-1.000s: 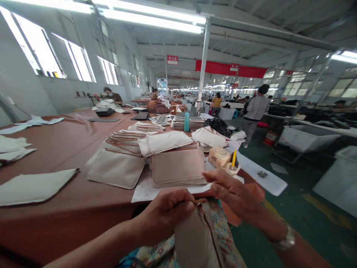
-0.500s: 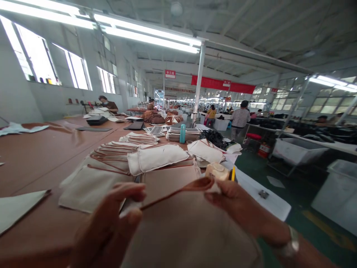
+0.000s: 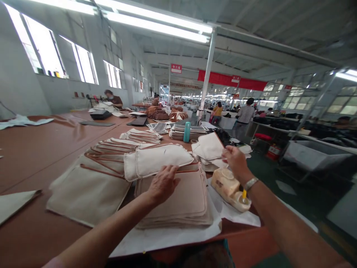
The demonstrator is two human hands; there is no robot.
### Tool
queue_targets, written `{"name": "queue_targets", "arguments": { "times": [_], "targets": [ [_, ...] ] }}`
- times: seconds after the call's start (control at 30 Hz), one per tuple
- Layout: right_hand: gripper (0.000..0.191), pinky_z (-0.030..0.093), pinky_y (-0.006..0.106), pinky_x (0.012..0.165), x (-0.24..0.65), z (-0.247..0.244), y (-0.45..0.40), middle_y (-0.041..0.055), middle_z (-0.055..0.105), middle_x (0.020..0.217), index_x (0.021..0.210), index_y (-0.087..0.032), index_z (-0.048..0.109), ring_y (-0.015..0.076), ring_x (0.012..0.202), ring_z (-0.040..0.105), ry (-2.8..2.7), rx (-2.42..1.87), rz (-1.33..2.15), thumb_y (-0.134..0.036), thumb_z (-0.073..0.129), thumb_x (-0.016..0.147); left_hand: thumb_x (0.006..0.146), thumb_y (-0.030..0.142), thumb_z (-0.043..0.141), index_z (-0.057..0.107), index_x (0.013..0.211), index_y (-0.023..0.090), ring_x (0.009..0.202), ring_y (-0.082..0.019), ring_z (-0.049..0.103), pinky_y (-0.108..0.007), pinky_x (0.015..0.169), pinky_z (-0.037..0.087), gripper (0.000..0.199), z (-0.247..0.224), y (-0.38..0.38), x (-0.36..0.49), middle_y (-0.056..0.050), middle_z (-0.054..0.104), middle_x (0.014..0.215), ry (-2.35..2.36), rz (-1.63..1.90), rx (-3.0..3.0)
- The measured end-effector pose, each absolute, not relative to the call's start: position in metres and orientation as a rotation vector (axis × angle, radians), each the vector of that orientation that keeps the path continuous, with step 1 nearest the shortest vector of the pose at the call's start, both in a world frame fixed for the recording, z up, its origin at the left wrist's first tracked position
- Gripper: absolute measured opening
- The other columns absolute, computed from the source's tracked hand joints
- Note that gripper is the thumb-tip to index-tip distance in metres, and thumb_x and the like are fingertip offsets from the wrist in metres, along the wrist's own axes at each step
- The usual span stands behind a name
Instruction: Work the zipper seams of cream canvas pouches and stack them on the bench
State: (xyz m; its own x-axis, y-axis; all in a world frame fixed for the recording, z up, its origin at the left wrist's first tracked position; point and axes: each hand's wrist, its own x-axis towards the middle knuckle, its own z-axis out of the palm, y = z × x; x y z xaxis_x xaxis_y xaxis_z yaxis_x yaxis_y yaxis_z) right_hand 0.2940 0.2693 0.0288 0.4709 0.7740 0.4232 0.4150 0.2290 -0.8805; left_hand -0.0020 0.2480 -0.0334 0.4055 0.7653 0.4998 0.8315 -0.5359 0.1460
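While the right hand [image 3: 235,160] pinches a white piece [image 3: 210,146] behind the tan stack [image 3: 190,193], the left hand [image 3: 164,185] spreads loosely over it.

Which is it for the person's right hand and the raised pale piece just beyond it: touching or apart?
Touching. The head view shows the right hand with its fingertips closed on the right-hand edge of the pale piece.

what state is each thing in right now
left hand: open, palm down over the beige panel stack
right hand: pinching white fabric piece's edge
white fabric piece: held at one corner
beige panel stack: flat, edges uneven
teal bottle: upright
fluorescent tubes: lit
red banner: hung
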Motion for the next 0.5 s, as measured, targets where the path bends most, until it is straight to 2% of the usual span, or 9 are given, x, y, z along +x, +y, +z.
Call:
{"name": "queue_targets", "arguments": {
  "times": [0.1,0.23,0.37,0.5],
  "targets": [
    [0.026,0.058,0.030,0.056,0.266,-0.024,0.253,0.0072,0.074,0.085,0.099,-0.015,0.070,0.0232,0.074,0.071,-1.197,-1.339,0.592,-0.035,0.071,0.083,0.086,0.025,0.067,0.063,0.111,0.022,0.099,-0.026,0.059,-0.037,0.086,0.047,0.026,-0.044,0.276,0.033,-0.008,0.066,0.106,-1.415,-0.681,-2.543],
    [0.032,0.057,0.030,0.055,0.250,-0.075,0.228,0.0091,0.076,0.089,0.097,-0.016,0.070,0.0251,0.075,0.073,-1.131,-1.301,0.798,-0.042,0.069,0.077,0.088,0.023,0.063,0.066,0.093,0.019,0.097,-0.030,0.057,-0.041,0.082,0.045,0.007,-0.057,0.293,0.057,-0.011,0.063,0.099,-1.384,-0.586,-2.508],
    [0.034,0.056,0.030,0.053,0.253,-0.103,0.213,0.0113,0.076,0.088,0.096,-0.016,0.068,0.0252,0.072,0.073,-1.028,-1.313,0.882,-0.043,0.067,0.076,0.098,0.019,0.048,0.065,0.096,0.021,0.096,-0.026,0.056,-0.040,0.086,0.043,0.018,-0.064,0.278,0.048,-0.009,0.061,0.099,-1.290,-0.553,-2.516],
    [0.032,0.055,0.030,0.055,0.262,-0.112,0.215,0.0113,0.075,0.091,0.097,-0.017,0.067,0.0249,0.076,0.072,-0.968,-1.321,0.863,-0.042,0.064,0.078,0.100,0.019,0.045,0.063,0.101,0.022,0.091,-0.023,0.055,-0.037,0.084,0.044,0.019,-0.060,0.255,0.029,-0.006,0.060,0.095,-1.273,-0.546,-2.515]
  ]
}}
